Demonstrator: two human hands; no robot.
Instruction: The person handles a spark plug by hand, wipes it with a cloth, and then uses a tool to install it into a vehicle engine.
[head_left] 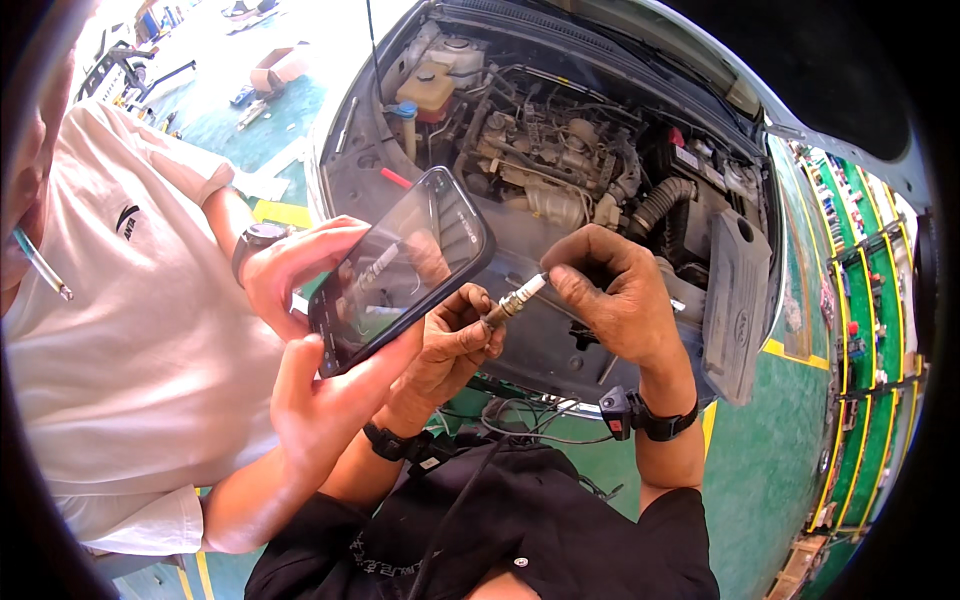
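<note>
Step in hand, my read: showing a slim spark plug with a silver metal body and white ceramic end (515,302) to the phone; nothing is being fitted. The plug is up in the air at the near side of the open engine bay (545,150), tilted, ceramic end toward the far right.

Left hand (447,345), grease-stained: thumb and fingers gripping the plug's metal end. Right hand (625,295), also stained: thumb and index pinched at the tip of the ceramic end, other fingers curled.

Just left, a co-worker in a white T-shirt (150,300) holds a black rectangular smartphone (400,265) in two hands, screen showing a similar plug. Phone is close to the left hand; whether they touch, can't tell.

Right of the bay: a grey moulded plastic cover (738,300) lies by the front edge. Far left in the bay: a yellowish plastic reservoir (428,88).

Next move, my judgement: calls for a steady two-ended hold while the phone is up, then one secure grip on the metal body before letting go of the tip. Main risk: dropping it and cracking the ceramic.
</note>
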